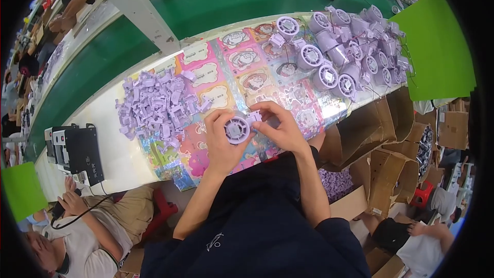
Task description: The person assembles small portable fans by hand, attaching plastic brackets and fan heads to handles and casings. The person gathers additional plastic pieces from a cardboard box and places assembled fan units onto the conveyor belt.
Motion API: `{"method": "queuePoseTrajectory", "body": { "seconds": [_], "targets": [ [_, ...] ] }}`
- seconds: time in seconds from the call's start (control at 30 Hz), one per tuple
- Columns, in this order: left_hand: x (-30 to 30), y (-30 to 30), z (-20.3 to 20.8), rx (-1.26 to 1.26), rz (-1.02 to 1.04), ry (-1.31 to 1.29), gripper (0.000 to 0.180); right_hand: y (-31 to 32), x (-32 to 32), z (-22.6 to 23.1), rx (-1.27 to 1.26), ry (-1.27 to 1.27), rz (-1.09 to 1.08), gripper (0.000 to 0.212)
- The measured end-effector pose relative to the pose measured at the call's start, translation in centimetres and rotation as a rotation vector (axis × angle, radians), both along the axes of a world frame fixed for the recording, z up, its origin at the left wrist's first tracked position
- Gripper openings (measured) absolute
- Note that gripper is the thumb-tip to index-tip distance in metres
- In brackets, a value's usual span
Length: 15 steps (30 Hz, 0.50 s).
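Observation:
My left hand (222, 143) is closed around a lilac round plastic housing (237, 130), its spoked ring face turned up. Between the fingers and thumb of my right hand (278, 127) is a small lilac plastic bracket (253, 118), held right beside the housing's rim. Whether the two parts touch or are joined by a wire, I cannot tell. Both hands are over a table covered with colourful printed sheets (254, 81). Left of my hands lies a heap of small lilac plastic pieces (157, 104). Many similar round housings (352, 54) are piled at the far right, some with thin wires.
A green conveyor belt (216, 7) runs behind the table, with a metal post (136, 13) at its near edge. A black box-shaped device (77, 152) sits at the left. Cardboard boxes (360, 134) stand at the right. A co-worker (87, 226) sits at lower left, holding a dark tool.

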State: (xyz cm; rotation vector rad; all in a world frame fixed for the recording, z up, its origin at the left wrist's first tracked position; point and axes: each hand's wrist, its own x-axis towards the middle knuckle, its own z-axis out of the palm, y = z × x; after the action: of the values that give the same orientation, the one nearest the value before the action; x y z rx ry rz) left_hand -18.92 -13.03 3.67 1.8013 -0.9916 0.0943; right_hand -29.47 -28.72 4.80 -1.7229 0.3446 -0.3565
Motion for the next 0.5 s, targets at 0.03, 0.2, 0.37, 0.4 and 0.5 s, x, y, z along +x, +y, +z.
{"method": "queuePoseTrajectory", "body": {
  "seconds": [0.03,0.2,0.37,0.4,0.5],
  "targets": [
    [0.1,-0.1,0.7,0.0,-0.007,-0.001,0.065,0.1,-0.2,-0.1,0.0,-0.001,-0.007,0.037],
    [1.6,-0.8,2.0,0.022,-0.247,0.571,0.038,0.8,-1.4,0.5,0.316,-0.052,-0.094,0.037],
    [1.8,-2.8,1.0,0.082,-0.403,0.352,0.02,0.9,-1.3,0.9,0.294,-0.071,-0.131,0.036],
    [1.5,-2.8,0.4,-0.011,-0.405,0.532,0.019,0.9,-1.4,0.8,0.352,-0.063,-0.133,0.036],
    [1.4,-3.3,0.1,-0.128,-0.434,0.697,0.015,0.8,-1.8,0.5,0.512,-0.07,-0.125,0.036]
  ]
}}
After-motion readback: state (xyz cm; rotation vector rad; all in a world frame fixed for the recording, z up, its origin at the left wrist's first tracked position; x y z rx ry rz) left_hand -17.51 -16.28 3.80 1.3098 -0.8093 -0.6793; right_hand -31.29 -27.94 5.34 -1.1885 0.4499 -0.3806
